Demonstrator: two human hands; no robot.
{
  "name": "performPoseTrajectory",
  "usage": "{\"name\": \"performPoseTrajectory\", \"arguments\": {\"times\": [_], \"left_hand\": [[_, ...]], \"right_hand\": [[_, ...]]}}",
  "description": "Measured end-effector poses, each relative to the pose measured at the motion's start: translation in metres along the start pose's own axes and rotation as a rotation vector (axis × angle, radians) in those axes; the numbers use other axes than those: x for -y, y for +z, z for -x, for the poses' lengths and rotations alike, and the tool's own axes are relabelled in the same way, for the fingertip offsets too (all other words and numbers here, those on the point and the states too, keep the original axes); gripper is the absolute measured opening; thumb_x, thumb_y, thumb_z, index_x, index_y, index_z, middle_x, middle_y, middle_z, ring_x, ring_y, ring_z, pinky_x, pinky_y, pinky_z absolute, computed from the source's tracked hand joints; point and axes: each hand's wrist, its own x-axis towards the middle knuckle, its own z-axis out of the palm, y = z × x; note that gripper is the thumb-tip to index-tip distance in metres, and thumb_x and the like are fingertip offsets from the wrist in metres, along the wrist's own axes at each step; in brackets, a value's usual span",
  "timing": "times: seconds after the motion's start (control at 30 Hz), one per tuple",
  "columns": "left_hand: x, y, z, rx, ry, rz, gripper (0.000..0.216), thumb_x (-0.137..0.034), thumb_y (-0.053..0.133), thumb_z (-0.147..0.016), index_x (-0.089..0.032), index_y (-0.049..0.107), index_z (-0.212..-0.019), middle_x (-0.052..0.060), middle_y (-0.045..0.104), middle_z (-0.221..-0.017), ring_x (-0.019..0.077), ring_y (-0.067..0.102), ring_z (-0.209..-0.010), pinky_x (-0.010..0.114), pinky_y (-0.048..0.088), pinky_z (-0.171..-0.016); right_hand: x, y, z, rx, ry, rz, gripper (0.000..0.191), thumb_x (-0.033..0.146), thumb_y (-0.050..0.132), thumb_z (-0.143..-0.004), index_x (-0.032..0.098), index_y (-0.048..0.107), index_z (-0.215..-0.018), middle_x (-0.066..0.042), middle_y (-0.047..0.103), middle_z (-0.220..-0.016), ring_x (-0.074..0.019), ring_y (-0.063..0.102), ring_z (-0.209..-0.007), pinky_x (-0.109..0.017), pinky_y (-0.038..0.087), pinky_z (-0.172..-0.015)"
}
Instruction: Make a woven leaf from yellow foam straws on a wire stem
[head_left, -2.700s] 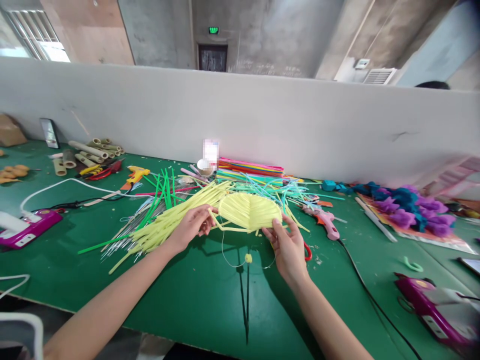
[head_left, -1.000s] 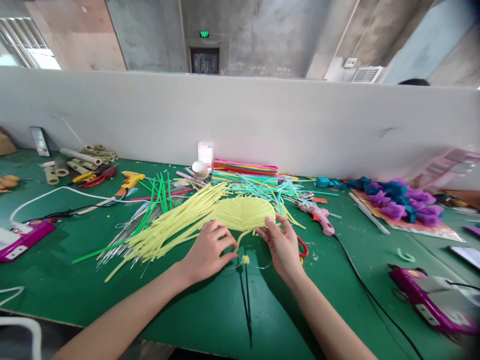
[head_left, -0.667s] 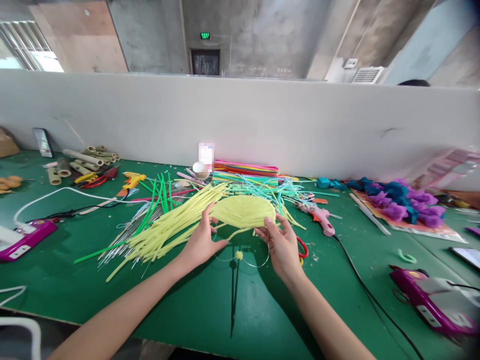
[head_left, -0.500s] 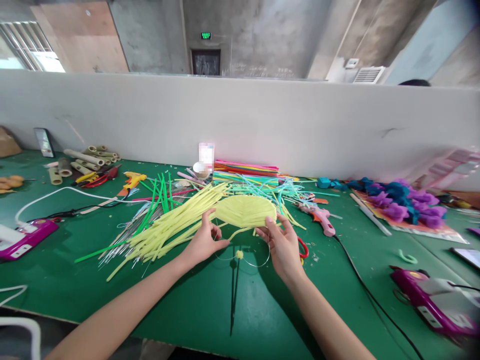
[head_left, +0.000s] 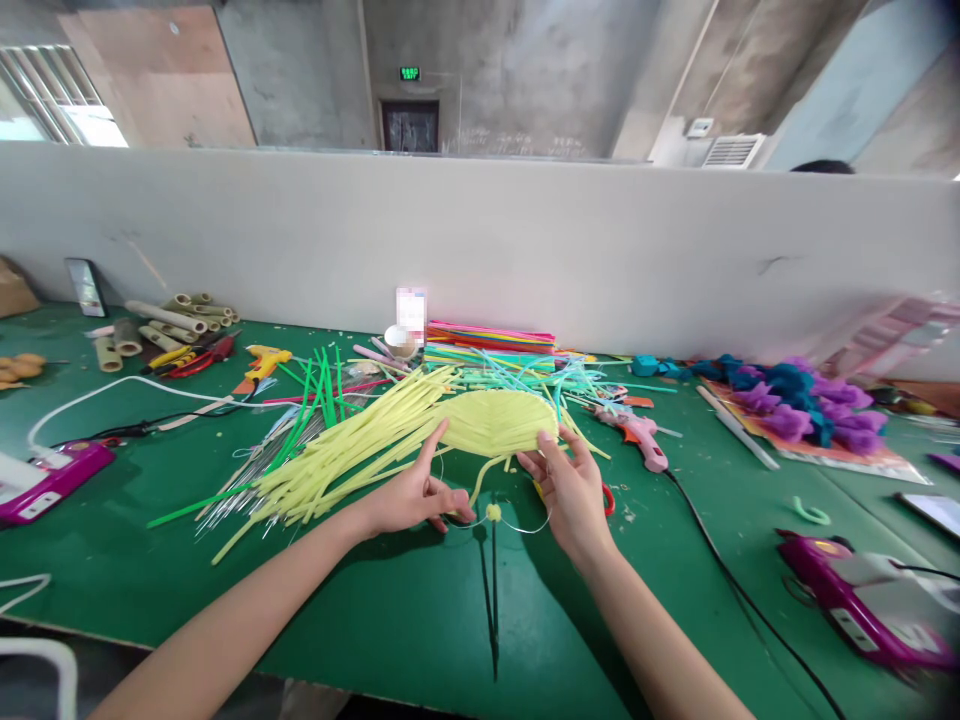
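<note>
A yellow panel of pipe cleaners [head_left: 491, 420], laid in slanting rows, fills the upper part of a thin round wire frame [head_left: 525, 530]. At the frame's bottom are a small yellow knob [head_left: 493, 512] and a dark thin stick [head_left: 494, 600] pointing toward me. My right hand [head_left: 568, 490] grips the panel's right edge between thumb and fingers. The index finger of my left hand [head_left: 416, 492] points up against the panel's left edge; its thumb and other fingers close at the wire. A loose yellow pipe cleaner end [head_left: 484, 478] hangs below the panel between my hands.
Yellow pipe cleaners [head_left: 360, 440] lie heaped at left, with green ones [head_left: 326, 390] behind. A pink glue gun [head_left: 641, 435] and red-handled scissors [head_left: 608, 499] are at right; a yellow glue gun [head_left: 266, 362] is at left. Purple power strips [head_left: 847, 600] sit on the green table [head_left: 390, 630].
The panel and frame have shifted slightly right, and the knob and stick have swung right. My left index finger has straightened, while its thumb has moved lower. The loose end now hangs more steeply.
</note>
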Motion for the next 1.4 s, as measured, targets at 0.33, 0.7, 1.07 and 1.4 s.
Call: {"name": "performPoseTrajectory", "arguments": {"times": [0.33,0.7,1.07,1.4], "left_hand": [[-0.010,-0.040,0.003,-0.410,0.167,-0.298,0.082,-0.065,0.054,-0.086,-0.018,0.029,-0.149,0.009,0.077,-0.092,0.0287,0.066,-0.110,0.038,0.048,-0.092],[-0.026,-0.036,0.009,-0.179,-0.040,-0.150,0.055,-0.055,0.066,-0.080,-0.019,0.060,-0.121,0.008,0.070,-0.111,0.0263,0.065,-0.104,0.032,0.052,-0.081],[-0.022,-0.028,0.009,-0.048,-0.070,-0.176,0.054,-0.042,0.082,-0.067,-0.019,0.063,-0.113,0.004,0.069,-0.106,0.0254,0.065,-0.098,0.033,0.053,-0.079],[-0.027,-0.029,0.014,0.057,-0.040,-0.148,0.045,-0.036,0.078,-0.072,-0.022,0.056,-0.109,-0.001,0.062,-0.095,0.0171,0.062,-0.084,0.025,0.051,-0.070]], "right_hand": [[0.005,0.001,0.001,-0.023,0.018,-0.026,0.050,0.030,0.089,-0.062,0.021,0.058,-0.100,0.005,0.073,-0.074,-0.0096,0.069,-0.058,-0.020,0.063,-0.065],[-0.006,0.011,0.024,0.507,0.224,0.317,0.047,0.036,0.080,-0.073,0.019,0.062,-0.113,0.005,0.067,-0.068,-0.0148,0.071,-0.064,-0.028,0.064,-0.063],[0.004,0.010,0.022,0.550,0.161,0.318,0.052,0.037,0.075,-0.078,0.024,0.054,-0.124,0.001,0.074,-0.087,-0.0150,0.072,-0.081,-0.029,0.059,-0.079],[-0.006,0.003,0.021,0.519,0.507,0.414,0.030,0.040,0.076,-0.080,0.016,0.059,-0.087,-0.005,0.075,-0.070,-0.0153,0.074,-0.059,-0.019,0.061,-0.054]]}}
